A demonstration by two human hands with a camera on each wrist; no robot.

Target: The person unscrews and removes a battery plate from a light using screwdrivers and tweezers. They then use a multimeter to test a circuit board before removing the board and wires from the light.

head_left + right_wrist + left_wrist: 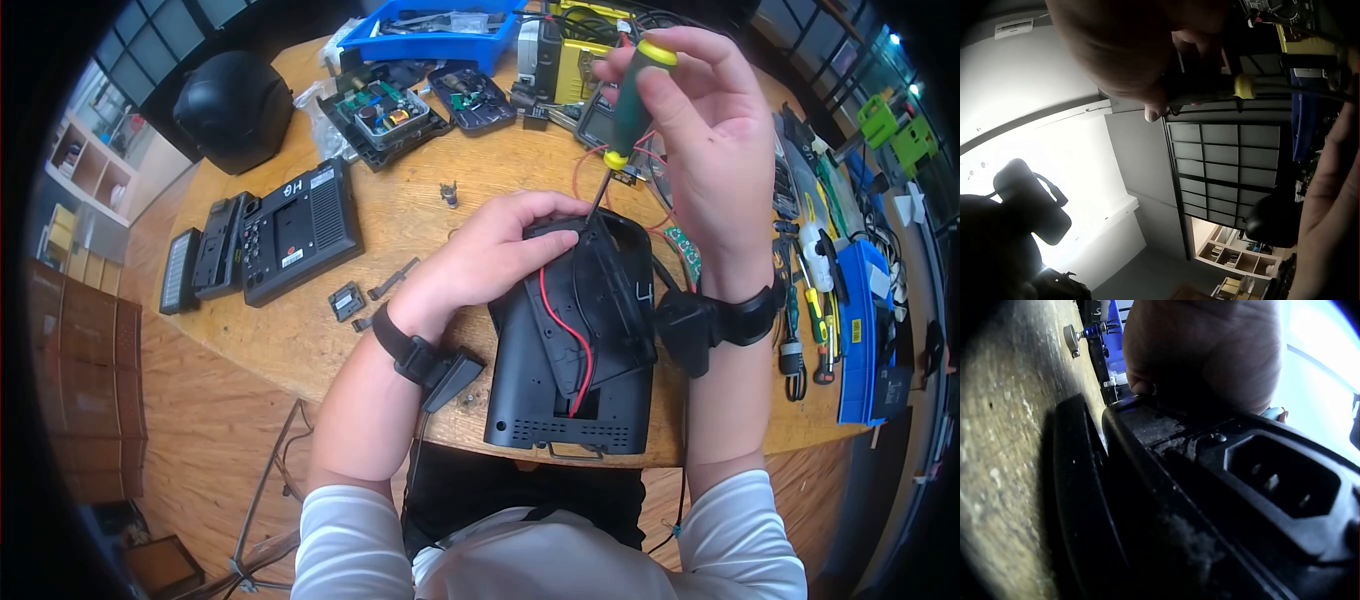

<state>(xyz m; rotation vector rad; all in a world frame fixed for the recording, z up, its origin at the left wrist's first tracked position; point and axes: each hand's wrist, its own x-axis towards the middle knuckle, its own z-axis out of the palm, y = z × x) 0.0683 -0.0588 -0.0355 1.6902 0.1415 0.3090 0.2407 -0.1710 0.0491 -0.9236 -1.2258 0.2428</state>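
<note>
A green screwdriver (pixel 630 110) with yellow bands is in my right hand (pixel 715 140), thumb and fingers around its handle. Its shaft slants down to the far end of a black plastic device housing (pixel 510 370). My left hand (pixel 505 245) grips that far end, thumb on top and fingers over the edge. A loose-looking black panel (pixel 590 310) lies on the housing, with a red wire (pixel 567 335) running along it. In the left wrist view, a power inlet socket (pixel 1282 478) shows in the black casing. The right wrist view shows the screwdriver's yellow collar (pixel 1244 86).
Black electronic units (pixel 305 235) lie on the wooden table (pixel 400 220) at left. Opened devices with circuit boards (pixel 375 110) and a blue tray (pixel 430 45) stand at the back. Several tools (pixel 820 310) and a blue bin (pixel 860 340) line the right edge.
</note>
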